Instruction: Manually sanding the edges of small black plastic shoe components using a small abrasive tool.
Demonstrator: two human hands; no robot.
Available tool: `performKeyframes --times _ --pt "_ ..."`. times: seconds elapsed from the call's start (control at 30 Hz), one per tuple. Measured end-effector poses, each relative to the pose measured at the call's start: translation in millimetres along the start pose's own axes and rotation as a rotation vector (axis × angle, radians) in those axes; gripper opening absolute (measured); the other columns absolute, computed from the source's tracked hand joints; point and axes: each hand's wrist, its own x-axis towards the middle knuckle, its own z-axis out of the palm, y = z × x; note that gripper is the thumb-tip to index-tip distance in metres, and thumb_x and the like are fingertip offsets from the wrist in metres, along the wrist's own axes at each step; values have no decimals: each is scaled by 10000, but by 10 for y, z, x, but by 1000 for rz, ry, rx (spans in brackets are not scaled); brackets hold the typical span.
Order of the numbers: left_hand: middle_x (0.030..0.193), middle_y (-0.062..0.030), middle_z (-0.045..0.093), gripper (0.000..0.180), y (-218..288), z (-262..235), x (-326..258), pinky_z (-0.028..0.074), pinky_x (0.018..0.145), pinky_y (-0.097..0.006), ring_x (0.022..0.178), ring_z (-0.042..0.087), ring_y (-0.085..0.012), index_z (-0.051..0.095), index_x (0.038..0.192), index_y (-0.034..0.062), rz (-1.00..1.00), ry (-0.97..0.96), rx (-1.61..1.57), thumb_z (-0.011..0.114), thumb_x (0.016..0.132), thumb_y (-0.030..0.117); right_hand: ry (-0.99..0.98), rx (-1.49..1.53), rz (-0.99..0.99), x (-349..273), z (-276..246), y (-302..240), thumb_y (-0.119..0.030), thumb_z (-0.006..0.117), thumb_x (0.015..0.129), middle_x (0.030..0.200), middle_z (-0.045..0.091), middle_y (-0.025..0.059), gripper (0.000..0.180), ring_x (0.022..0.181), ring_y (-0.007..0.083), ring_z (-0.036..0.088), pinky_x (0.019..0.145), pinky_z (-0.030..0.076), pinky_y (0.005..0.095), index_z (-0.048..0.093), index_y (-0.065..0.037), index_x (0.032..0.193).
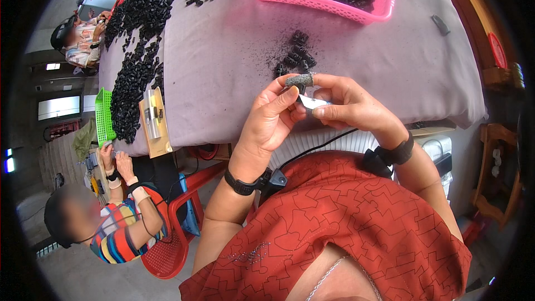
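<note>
Both of my hands meet just past the table's near edge. Pinched in my left hand [271,112] is a small black part [301,88], mostly hidden by the fingers. My right hand [350,103] closes its thumb and fingers on a small white flat piece with a pointed end [313,102], which looks like a blade; its exact kind is unclear. The point reaches toward the black part. A grey, rough-textured finger sleeve [300,80] covers the tip of my right index finger. Just beyond the hands, several black parts [299,56] lie in a loose heap among dark crumbs.
A pink basket [312,8] full of black pieces stands at the far side. Large piles of black parts [131,72] spread along the left, beside a green basket [104,114] and a tan tray [156,128]. Co-workers sit at left. A small grey object [440,25] lies at right.
</note>
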Motion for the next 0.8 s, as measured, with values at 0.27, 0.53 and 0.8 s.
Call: performKeyframes --times 0.27,0.53,0.8 --pt "942 -33 626 276 -11 6 -6 560 647 -253 724 637 -121 550 1156 74 -18 5 -26 652 902 100 8 15 -5 3 -19 31 -158 625 908 672 496 -26 481 490 29 406 426 277 184 473 -48 1351" --pt "926 -30 616 287 -10 0 -17 560 649 -252 721 631 -117 555 1168 61 -21 8 -25 652 900 94 28 18 -5 9 4 30 -173 618 922 666 494 -41 421 491 21 401 424 281 182 511 -43 1307" --pt "916 -24 620 332 10 -9 -6 539 671 -244 745 612 -104 556 1216 37 -17 5 33 647 900 87 130 28 -11 28 -1 -3 -216 592 942 652 499 -52 331 492 12 390 416 262 165 583 -28 1215"
